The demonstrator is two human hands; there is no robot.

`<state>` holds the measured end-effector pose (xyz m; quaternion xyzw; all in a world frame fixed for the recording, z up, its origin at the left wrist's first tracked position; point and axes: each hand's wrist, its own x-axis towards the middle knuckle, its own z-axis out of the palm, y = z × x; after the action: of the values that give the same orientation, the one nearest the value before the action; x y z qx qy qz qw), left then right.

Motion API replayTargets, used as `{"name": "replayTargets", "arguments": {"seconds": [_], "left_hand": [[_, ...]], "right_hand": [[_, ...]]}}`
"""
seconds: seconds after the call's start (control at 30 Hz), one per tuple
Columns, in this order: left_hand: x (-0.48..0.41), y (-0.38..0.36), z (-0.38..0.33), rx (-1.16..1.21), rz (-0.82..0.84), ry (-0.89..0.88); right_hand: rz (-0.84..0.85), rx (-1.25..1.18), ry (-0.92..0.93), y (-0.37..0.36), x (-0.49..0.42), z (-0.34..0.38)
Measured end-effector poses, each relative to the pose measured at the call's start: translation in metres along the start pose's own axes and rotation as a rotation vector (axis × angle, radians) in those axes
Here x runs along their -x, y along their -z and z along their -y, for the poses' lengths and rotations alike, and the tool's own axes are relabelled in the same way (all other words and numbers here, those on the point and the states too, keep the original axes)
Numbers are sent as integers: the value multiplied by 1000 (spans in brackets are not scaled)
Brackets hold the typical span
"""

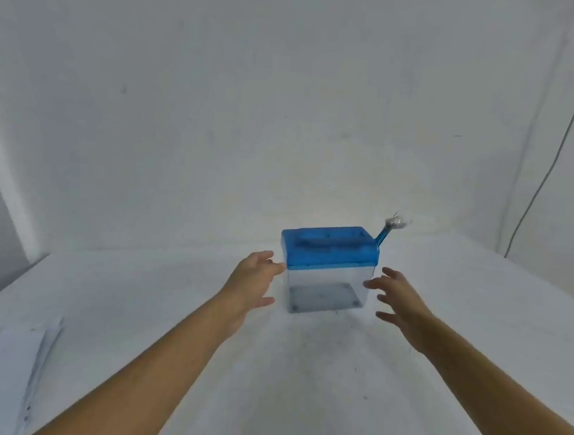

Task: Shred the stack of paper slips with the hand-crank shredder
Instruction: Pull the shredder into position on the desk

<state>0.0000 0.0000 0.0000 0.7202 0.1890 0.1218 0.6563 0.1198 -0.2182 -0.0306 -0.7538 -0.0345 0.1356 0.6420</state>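
The hand-crank shredder (329,255) stands in the middle of the white table: a blue lid with a feed slot on a clear bin that looks empty. Its blue crank (393,225) with a clear knob sticks up at the right rear. My left hand (253,276) is open at the shredder's left side, fingertips at the lid's lower edge. My right hand (397,301) is open with spread fingers just off the bin's right front corner, apart from it. The stack of white paper slips (9,374) lies at the near left of the table.
The white table (301,373) runs to a white wall behind. A dark cable (558,153) hangs down the wall at the far right. A wall corner lies at the far left.
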Motion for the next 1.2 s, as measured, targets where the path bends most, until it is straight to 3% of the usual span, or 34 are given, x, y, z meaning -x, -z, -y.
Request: {"name": "replayTargets", "arguments": {"seconds": [0.17,0.27,0.4,0.63,0.93,1.0,1.1,1.2], "left_hand": [[-10,-16,-1,14,101,32],[-5,-19,3,-5,146,-6],[1,-6,17,-59,53,-95],[52,66,48,-73,-178,-104],[121,109,62,-144,-207,-118],[131,109,57,-225,-221,-139],[142,109,50,-530,-200,-298],[150,112,45,-750,-62,-281]], "right_hand": [[137,39,24,-12,0,-1],[127,35,43,-23,8,-4],[149,64,99,-41,29,-5],[264,117,172,-96,89,-6],[168,104,259,-130,155,-28],[123,82,316,-121,160,-23],[-15,-38,513,-101,159,5],[-77,246,798,-85,152,35]]}}
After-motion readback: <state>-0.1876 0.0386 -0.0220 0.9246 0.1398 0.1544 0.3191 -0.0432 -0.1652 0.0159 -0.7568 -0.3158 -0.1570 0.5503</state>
